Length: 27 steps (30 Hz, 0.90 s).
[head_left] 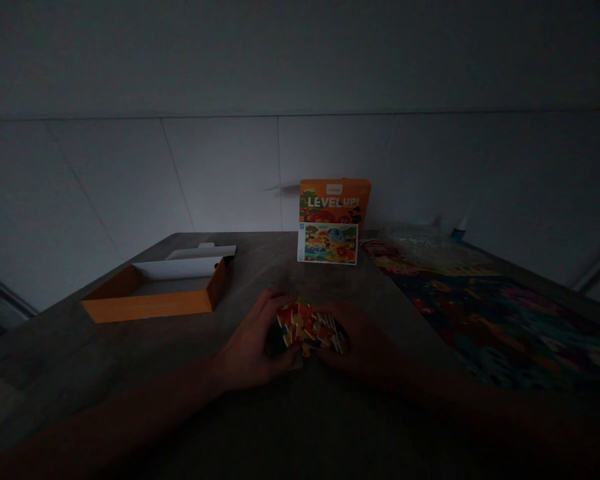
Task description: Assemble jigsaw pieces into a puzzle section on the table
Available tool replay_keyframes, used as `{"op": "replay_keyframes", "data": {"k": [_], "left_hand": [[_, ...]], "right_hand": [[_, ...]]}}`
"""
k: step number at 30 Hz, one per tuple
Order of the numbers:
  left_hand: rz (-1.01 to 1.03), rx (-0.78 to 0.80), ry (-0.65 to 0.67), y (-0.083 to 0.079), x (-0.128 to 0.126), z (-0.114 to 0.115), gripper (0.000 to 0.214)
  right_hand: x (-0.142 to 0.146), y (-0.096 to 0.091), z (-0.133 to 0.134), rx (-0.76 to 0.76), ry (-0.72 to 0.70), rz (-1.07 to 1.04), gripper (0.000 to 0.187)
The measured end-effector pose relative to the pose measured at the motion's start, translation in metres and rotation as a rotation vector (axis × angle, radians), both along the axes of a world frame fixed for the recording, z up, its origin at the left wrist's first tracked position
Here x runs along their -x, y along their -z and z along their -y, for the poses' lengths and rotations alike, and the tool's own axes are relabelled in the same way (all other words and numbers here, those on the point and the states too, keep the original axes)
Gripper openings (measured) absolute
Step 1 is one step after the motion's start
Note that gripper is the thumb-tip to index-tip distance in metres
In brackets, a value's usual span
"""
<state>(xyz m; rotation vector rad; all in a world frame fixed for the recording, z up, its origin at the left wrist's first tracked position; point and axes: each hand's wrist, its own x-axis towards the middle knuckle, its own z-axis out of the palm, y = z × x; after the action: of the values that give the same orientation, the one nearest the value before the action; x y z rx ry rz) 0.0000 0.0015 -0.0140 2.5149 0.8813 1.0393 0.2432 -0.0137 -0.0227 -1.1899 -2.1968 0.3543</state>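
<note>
Between my two hands, low over the grey table, is a bunch of colourful jigsaw puzzle pieces (307, 325) in red, yellow and green. My left hand (254, 343) curls round the left side of the bunch, its thumb along the near side. From the right, my right hand (357, 340) closes on the other side; it is darker, and its fingers are partly hidden. Beyond the pieces, a small picture card (329, 244) with cartoon animals leans upright on an orange "LEVEL UP!" box (335, 200).
An open orange box tray (155, 303) with a white flap stands on the table (260, 257) at left. Along the right lies a dark, colourful printed sheet (495, 320), with crumpled clear plastic (415, 243) at its far end. A pale tiled wall (230, 173) rises behind.
</note>
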Motion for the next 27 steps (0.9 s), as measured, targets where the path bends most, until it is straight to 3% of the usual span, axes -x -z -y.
{"op": "replay_keyframes", "data": {"k": [9, 13, 19, 23, 27], "left_hand": [[-0.31, 0.077, 0.058, 0.002, -0.002, -0.003, 0.069], [-0.314, 0.059, 0.027, 0.004, -0.002, -0.002, 0.064], [-0.316, 0.06, -0.073, 0.006, -0.004, -0.003, 0.057], [-0.31, 0.081, -0.174, 0.008, -0.004, -0.007, 0.049], [-0.327, 0.081, -0.245, 0.01, -0.002, -0.011, 0.047]], "right_hand": [[0.001, 0.001, -0.001, -0.078, 0.028, 0.132, 0.056], [0.002, 0.001, 0.001, 0.0, 0.11, 0.195, 0.071], [0.0, 0.01, -0.005, 0.061, 0.163, 0.017, 0.092], [0.0, 0.007, -0.007, 0.093, 0.204, -0.052, 0.08], [0.001, 0.002, -0.008, 0.122, 0.304, 0.039, 0.068]]}}
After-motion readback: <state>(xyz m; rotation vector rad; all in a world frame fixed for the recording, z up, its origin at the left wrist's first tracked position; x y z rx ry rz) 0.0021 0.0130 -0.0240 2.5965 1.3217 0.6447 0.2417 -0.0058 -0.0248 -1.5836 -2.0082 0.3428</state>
